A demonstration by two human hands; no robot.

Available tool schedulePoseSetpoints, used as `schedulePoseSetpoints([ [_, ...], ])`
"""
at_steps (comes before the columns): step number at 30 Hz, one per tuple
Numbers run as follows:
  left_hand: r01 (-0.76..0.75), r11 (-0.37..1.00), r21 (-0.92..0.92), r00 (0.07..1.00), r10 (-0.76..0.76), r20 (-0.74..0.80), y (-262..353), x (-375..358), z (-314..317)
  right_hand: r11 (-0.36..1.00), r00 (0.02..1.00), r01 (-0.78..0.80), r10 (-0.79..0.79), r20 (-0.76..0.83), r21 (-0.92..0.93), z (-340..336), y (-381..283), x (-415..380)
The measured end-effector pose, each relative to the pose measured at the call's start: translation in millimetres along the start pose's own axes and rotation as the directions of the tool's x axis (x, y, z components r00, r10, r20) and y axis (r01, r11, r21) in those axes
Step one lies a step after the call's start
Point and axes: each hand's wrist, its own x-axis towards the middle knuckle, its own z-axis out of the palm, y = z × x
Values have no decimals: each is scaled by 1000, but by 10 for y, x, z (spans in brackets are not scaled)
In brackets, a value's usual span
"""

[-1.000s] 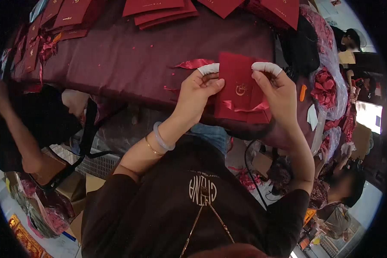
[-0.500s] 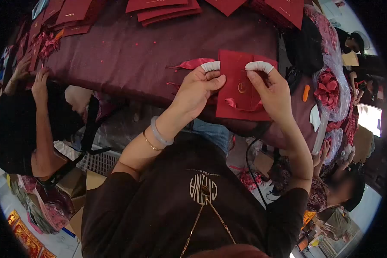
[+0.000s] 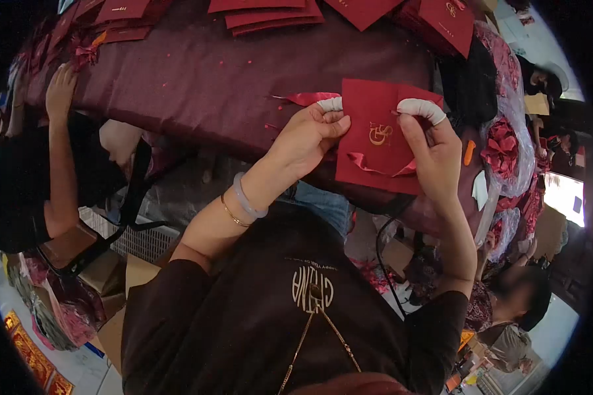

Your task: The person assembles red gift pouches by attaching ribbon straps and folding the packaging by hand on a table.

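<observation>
A flat red paper packet with a gold monogram is held up over the near edge of the table. My left hand pinches its left edge between thumb and fingers. On the right side, my right hand has thumb and forefinger closed together at the packet's face, beside the monogram. White wrapping covers a fingertip on each hand. A shiny red ribbon runs across the packet's lower part, toward my right palm. Another piece of red ribbon lies on the table behind my left hand.
Stacks of red packets lie along the far side of the dark red tablecloth. An orange-handled tool is right of my hand, near plastic-wrapped red ribbon bows. One person's hand is at the left table edge; others sit at right.
Both my hands and the packet have shifted slightly right in view. Its face has turned so the gold monogram shows fully. The person at left has moved a hand up toward a red bow.
</observation>
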Motion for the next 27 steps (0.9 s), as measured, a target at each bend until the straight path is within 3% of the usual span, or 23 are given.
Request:
schedulePoseSetpoints([
  [7,-63,998,-6,998,63,23,-48,-27,32,987,999,1,6,43,-161,28,37,88],
  [10,-178,975,135,983,182,-18,-90,-119,146,977,998,-8,20,51,-211,40,249,138],
  [12,-286,865,413,945,326,-28,-129,-122,175,975,997,-62,73,41,-214,27,304,129],
  [16,-289,903,319,949,313,-28,-152,-113,144,970,998,-33,43,39,-240,33,344,113],
  [27,-313,901,300,947,322,20,-142,-115,163,963,1000,-7,15,25,-271,52,316,128],
])
